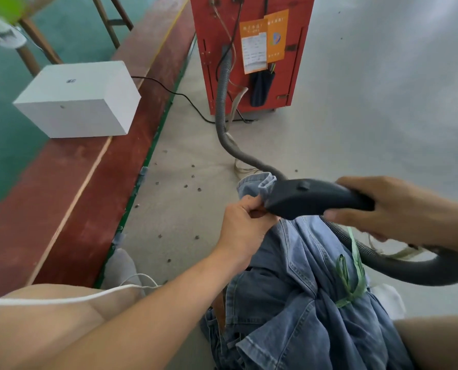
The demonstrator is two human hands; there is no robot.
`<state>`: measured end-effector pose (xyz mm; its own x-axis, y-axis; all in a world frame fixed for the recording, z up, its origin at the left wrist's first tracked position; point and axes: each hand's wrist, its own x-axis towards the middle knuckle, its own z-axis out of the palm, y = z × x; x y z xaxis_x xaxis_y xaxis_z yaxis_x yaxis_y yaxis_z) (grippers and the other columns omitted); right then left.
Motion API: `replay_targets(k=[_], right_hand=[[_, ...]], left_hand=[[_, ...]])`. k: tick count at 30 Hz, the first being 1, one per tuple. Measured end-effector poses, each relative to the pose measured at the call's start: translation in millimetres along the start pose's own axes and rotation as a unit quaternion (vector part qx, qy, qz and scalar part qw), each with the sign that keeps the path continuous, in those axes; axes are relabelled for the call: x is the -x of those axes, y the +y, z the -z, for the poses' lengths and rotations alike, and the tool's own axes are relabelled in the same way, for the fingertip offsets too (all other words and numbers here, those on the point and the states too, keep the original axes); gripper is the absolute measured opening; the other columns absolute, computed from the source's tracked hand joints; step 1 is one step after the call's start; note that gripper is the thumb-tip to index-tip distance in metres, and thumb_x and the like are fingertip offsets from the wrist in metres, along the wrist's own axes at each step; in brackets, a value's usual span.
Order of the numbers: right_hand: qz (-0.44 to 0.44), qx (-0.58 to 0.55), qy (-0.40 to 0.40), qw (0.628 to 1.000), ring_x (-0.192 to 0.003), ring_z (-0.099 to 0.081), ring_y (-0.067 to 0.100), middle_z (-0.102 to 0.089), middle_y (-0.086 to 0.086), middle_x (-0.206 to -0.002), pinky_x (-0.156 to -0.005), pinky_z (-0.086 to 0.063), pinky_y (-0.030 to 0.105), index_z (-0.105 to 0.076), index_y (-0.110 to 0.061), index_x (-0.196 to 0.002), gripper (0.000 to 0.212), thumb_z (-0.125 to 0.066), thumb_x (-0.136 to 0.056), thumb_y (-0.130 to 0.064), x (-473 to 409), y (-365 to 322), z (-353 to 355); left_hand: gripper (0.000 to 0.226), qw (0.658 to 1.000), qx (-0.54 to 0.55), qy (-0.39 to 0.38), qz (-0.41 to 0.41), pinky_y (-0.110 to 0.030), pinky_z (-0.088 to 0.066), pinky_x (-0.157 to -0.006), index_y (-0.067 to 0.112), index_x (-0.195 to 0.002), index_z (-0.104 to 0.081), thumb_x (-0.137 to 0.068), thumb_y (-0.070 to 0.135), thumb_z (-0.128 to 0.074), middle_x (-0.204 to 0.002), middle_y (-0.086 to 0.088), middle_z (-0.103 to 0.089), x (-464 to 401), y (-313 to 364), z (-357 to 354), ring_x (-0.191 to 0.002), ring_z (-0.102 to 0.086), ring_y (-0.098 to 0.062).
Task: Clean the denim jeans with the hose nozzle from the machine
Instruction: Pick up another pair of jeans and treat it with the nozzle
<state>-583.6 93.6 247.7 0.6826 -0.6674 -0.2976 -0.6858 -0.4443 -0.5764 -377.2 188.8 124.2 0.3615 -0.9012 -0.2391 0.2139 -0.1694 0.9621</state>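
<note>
Nozzle (310, 197), matte dark plastic, lies with its long axis left to right, its mouth pointing left into a jeans (302, 303) cuff. Right hand (382, 206) grips its handle; left hand (245, 222) pinches the cuff. Faded blue denim lies crumpled across the lap. Ribbed grey hose (224, 102) curves far to the red boxy machine (252, 52).
</note>
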Motion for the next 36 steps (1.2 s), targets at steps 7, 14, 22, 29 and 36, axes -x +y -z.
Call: replay_targets(k=[7, 14, 22, 29, 36], right_hand=[[0.003, -0.048, 0.13, 0.99, -0.039, -0.057, 0.012, -0.066, -0.002, -0.056, -0.039, -0.046, 0.024, -0.059, -0.038, -0.088, 0.028, -0.062, -0.088, -0.065, -10.3, 8.7, 12.1], [-0.022, -0.03, -0.026, 0.999, -0.041, -0.057, 0.016, -0.063, 0.002, -0.053, -0.044, -0.051, 0.033, -0.062, -0.036, -0.09, 0.04, -0.06, -0.086, -0.076, -1.6, 13.8, 4.5], [-0.082, -0.026, -0.027, 0.996, -0.04, -0.06, 0.024, -0.066, 0.008, -0.055, -0.043, -0.049, 0.025, -0.062, -0.03, -0.095, 0.063, -0.058, -0.078, -0.091, 8.3, 45.0, 35.3], [-0.105, 0.001, -0.136, 0.985, -0.042, -0.061, 0.022, -0.068, 0.008, -0.062, -0.043, -0.054, 0.036, -0.064, -0.039, -0.102, 0.066, -0.062, -0.066, -0.094, 7.6, 48.8, 14.3], [-0.096, 0.007, -0.147, 0.984, -0.042, -0.06, 0.016, -0.066, 0.0, -0.06, -0.047, -0.054, 0.031, -0.063, -0.04, -0.096, 0.05, -0.061, -0.068, -0.081, -1.3, 30.7, 3.1]], left_hand=[[0.015, 0.999, -0.033, -0.013, 0.003, -0.062, -0.05, -0.103, 0.004, -0.1, -0.078, -0.088, -0.003, -0.075, -0.111, -0.032, -0.063, -0.9, -6.8, -0.6, -0.111, -0.061, -0.05], [0.019, 0.987, -0.128, -0.06, -0.075, -0.021, -0.044, -0.076, 0.015, -0.087, -0.079, -0.088, -0.003, -0.074, -0.082, 0.008, -0.05, 9.4, -17.6, 0.1, -0.076, -0.049, -0.005], [0.038, 0.97, -0.15, -0.161, 0.107, -0.019, -0.05, -0.087, 0.014, -0.088, -0.063, -0.075, -0.019, -0.05, -0.121, 0.001, -0.066, 72.0, -64.8, -7.0, -0.109, -0.065, -0.003], [0.101, 0.925, -0.12, -0.041, 0.358, -0.047, -0.054, -0.098, 0.03, -0.132, -0.026, -0.061, 0.089, -0.066, -0.118, -0.006, -0.072, 41.5, -53.8, -3.2, -0.096, -0.077, -0.026], [0.045, 0.921, -0.135, 0.05, 0.362, -0.03, -0.052, -0.07, 0.02, -0.129, -0.063, -0.088, 0.003, -0.057, -0.106, -0.011, -0.068, 24.8, -81.4, 17.5, -0.09, -0.064, -0.026]])
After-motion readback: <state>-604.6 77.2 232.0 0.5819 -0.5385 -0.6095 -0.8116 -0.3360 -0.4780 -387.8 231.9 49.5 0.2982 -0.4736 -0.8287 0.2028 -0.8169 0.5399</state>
